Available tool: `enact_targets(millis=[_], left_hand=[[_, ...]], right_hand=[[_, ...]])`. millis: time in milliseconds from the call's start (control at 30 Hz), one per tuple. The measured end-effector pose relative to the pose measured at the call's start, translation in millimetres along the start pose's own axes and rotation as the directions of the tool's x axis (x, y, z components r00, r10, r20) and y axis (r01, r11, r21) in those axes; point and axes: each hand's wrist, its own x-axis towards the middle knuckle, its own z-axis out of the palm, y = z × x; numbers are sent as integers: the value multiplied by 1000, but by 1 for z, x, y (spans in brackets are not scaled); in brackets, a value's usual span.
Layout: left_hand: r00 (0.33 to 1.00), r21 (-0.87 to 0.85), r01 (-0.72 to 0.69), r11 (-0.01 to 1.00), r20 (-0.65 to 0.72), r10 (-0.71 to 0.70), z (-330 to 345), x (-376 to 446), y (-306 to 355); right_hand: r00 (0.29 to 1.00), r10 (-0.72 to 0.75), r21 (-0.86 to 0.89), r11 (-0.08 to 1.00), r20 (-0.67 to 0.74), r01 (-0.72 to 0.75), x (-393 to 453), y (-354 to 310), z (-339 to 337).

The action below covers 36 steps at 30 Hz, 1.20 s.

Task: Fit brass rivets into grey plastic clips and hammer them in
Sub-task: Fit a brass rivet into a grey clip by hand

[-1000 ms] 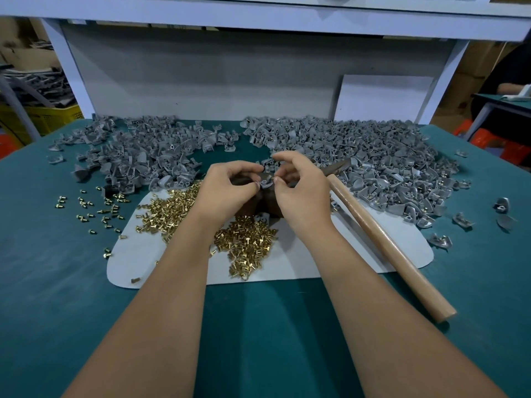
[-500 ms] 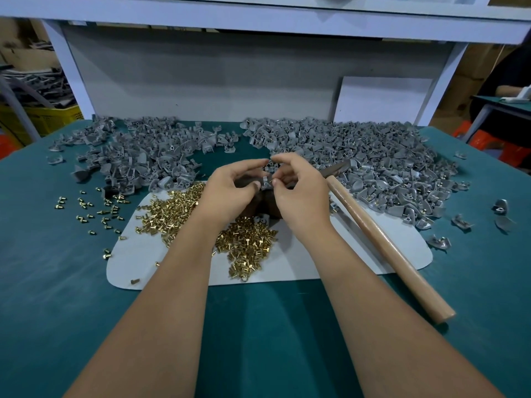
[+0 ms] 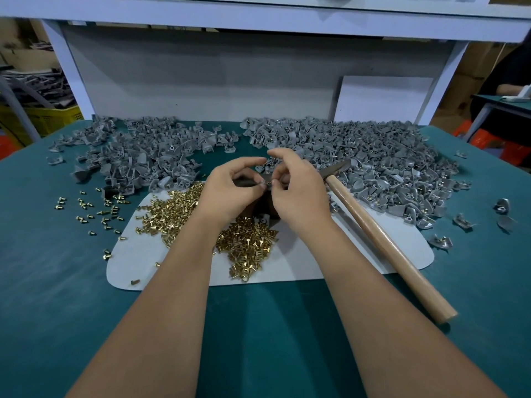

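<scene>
A single head-worn camera is looking forward and down, close over the teal-covered bench point(image 3: 43, 282), facing the far grey back panel point(image 3: 201, 81).

This is a small factory or assembly workshop, set up for repetitive piecework by hand. The worktop point(image 3: 57, 297) is covered in green matting and sits inside a white metal frame point(image 3: 66, 70) with a shelf above. Grey clips point(image 3: 388, 168) lie on it in two big loose heaps, by the hundreds, and brass rivets point(image 3: 247, 245) are piled on a white mat point(image 3: 330, 254), with more scattered to the left. A hammer point(image 3: 382, 239) with a wooden handle lies beside them. Behind the frame stand cardboard boxes point(image 3: 471, 67) and a yellow crate point(image 3: 48, 119), and another green worktop point(image 3: 505, 104) stands at the far right.
</scene>
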Motion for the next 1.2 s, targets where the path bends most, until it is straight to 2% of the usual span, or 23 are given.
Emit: enact_targets(millis=[167, 267, 533, 700, 900, 967, 1100, 1200], left_hand=[[1000, -15, 14, 1000, 16, -14, 1, 0, -1], [1000, -43, 15, 999, 15, -14, 1, 0, -1], [999, -71, 41, 997, -10, -42, 2, 1, -2], [997, -89, 75, 993, -13, -77, 1, 2, -3], [996, -84, 84, 993, -22, -86, 0, 2, -3], [997, -74, 77, 994, -11, -78, -1, 1, -3], [997, -25, 75, 997, 5, -75, -3, 2, -4], [997, 0, 72, 997, 11, -72, -4, 3, -5]], right_hand=[[995, -83, -205, 974, 62, 94, 3, -4, -1], [990, -88, -253, 961, 110, 114, 4, -4, -1], [993, -43, -100, 994, 108, 54, 4, 0, 5], [997, -21, -122, 992, 78, 31, 6, 1, 11], [996, -89, -126, 988, -8, 88, -1, 2, 10], [999, -40, -45, 998, 0, 40, -4, 3, 8], [977, 204, 273, 945, -62, -180, -3, 4, 3], [967, 247, 292, 931, -68, -218, 0, 6, -2]])
